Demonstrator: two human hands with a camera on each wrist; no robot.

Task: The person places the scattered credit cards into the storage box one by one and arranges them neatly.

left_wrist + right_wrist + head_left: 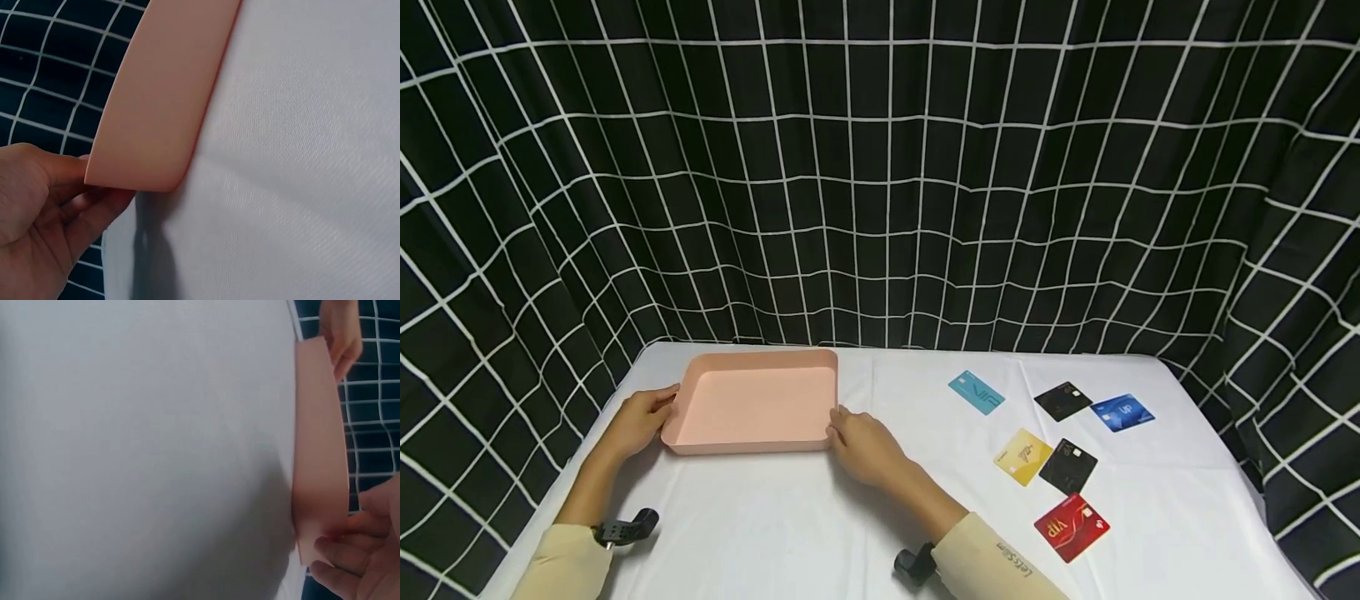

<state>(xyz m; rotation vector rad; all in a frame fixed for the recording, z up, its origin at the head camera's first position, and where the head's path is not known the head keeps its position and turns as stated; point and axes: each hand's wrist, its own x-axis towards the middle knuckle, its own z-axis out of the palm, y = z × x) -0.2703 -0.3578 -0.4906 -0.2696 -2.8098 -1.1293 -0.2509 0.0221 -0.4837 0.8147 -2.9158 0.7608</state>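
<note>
A shallow pink rectangular tray (pixel 752 404) lies on the white-covered table's left half, its inside bare. At its left end, my left hand (pixel 638 419) grips the wall; the left wrist view shows the thumb and fingers of that hand (pixel 47 212) at the tray's corner (pixel 150 125). My right hand (pixel 865 446) holds the opposite end near the front corner. In the right wrist view, several fingers of the right hand (pixel 369 550) press the outer side of the tray (pixel 319 450), and part of the left hand (pixel 340 331) shows at the far end.
Several cards lie flat on the right: a teal card (pixel 977 392), a black card (pixel 1063 401), a blue card (pixel 1122 412), a yellow card (pixel 1022 457), another black card (pixel 1069 467) and a red card (pixel 1072 527). A black grid-patterned curtain (pixel 887 167) surrounds the table (pixel 760 525).
</note>
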